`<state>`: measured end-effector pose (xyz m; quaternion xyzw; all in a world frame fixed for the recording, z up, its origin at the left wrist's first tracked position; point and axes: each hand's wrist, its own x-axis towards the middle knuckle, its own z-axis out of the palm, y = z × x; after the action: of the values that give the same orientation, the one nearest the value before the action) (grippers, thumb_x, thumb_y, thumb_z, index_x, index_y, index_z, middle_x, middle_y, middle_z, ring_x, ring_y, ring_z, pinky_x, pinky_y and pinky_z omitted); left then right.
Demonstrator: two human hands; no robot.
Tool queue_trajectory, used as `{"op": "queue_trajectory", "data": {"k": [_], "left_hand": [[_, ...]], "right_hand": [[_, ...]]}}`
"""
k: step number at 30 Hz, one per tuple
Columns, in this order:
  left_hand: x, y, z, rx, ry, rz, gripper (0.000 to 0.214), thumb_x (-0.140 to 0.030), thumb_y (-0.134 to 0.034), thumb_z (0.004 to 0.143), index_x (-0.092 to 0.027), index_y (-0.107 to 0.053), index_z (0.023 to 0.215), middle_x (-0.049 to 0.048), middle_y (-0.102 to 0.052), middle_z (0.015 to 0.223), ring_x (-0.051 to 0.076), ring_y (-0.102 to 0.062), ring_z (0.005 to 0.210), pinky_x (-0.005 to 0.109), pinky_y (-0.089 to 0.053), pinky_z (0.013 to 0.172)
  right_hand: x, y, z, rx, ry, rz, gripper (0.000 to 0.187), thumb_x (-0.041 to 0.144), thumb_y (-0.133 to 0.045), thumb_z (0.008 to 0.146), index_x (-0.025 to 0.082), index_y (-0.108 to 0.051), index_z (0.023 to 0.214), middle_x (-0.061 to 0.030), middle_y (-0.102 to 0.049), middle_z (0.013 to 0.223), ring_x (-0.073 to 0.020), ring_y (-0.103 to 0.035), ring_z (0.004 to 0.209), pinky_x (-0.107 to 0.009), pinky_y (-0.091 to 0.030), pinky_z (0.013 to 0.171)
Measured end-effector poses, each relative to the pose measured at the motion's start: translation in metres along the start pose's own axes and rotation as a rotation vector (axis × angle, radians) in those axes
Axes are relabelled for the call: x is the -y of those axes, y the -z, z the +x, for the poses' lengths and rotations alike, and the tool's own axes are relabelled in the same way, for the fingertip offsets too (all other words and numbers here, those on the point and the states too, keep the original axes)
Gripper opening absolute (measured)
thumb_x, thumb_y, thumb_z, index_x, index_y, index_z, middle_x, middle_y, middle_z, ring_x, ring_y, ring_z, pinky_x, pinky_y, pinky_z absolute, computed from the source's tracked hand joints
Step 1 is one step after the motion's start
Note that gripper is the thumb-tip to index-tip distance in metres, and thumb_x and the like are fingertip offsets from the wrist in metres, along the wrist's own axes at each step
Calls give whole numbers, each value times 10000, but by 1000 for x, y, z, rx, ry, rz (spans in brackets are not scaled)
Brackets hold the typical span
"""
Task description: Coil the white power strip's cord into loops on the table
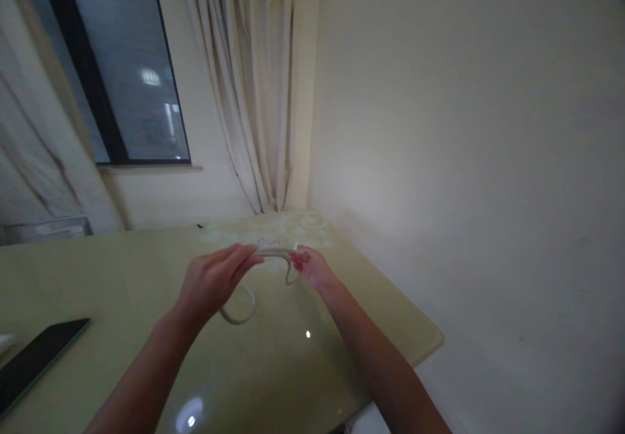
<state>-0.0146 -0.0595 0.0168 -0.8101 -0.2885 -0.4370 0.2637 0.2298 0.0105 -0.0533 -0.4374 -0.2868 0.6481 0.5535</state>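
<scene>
A white cord is stretched between my two hands above a glossy pale green table. My left hand pinches one part of the cord with its fingertips, and a loop of cord hangs below it toward the table. My right hand is closed around the other part, with a short bend of cord dropping beside it. Both hands hover a little over the far middle of the tabletop.
A dark flat phone or tablet lies at the table's left edge. Beyond the table are a window, a pale curtain in the corner and a bare wall on the right. The table's right corner is rounded.
</scene>
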Motion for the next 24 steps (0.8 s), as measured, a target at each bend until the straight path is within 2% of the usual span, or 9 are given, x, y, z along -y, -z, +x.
{"op": "queue_trajectory", "data": {"k": [2,4,7,10,14,18,21,24], "left_hand": [[5,5,-16,-46,-215,7,169,-351,-665,1046,-195,-724,1075,27,-783,850,150,-731,703,246,-513,680],[10,8,-33,-94,-338,27,103,-298,-698,1026,-201,-709,1059,7,-745,767,143,-700,658,249,-517,675],[14,5,-59,-87,-347,51,66,-298,-716,1013,-231,-718,1008,-1,-736,733,136,-684,628,247,-515,656],[16,-7,-86,69,-171,-15,192,-398,-672,1032,-257,-734,917,15,-745,744,138,-692,635,237,-508,628],[22,-28,-106,309,168,-164,443,-571,-528,1051,-246,-702,806,41,-678,707,151,-628,605,246,-495,625],[31,-45,-95,467,425,-151,512,-586,-435,1053,-230,-660,763,89,-701,760,202,-646,673,302,-491,721],[38,-53,-77,598,673,-217,507,-570,-404,1041,-222,-683,800,129,-738,861,269,-688,811,363,-488,791],[41,-54,-65,714,751,-371,634,-636,-329,1039,-216,-753,826,98,-721,797,248,-682,772,342,-495,747]], "right_hand": [[11,-4,2,-18,41,5,448,90,-637,921,202,-518,1338,-6,-776,853,-105,-691,587,-181,-525,563],[23,-9,0,-8,82,-9,512,40,-643,881,226,-512,1339,6,-794,926,-86,-630,507,-175,-481,482],[44,-22,-6,61,146,-34,285,58,-618,906,199,-613,1154,-7,-810,976,-46,-500,417,-159,-353,376],[62,-39,-15,150,194,-36,97,122,-565,965,169,-646,992,-30,-805,880,-34,-438,408,-143,-272,363],[70,-64,-27,260,239,-33,117,155,-581,938,141,-696,954,-19,-745,700,-40,-377,406,-152,-241,388],[66,-90,-26,300,380,-24,110,173,-631,867,135,-718,922,10,-687,623,-46,-387,436,-167,-229,424],[60,-106,-19,261,500,-66,153,154,-640,816,147,-738,933,23,-679,626,-65,-448,494,-179,-294,479],[53,-112,-11,224,643,-133,205,164,-629,836,161,-766,988,19,-706,693,-79,-476,561,-194,-361,546]]}}
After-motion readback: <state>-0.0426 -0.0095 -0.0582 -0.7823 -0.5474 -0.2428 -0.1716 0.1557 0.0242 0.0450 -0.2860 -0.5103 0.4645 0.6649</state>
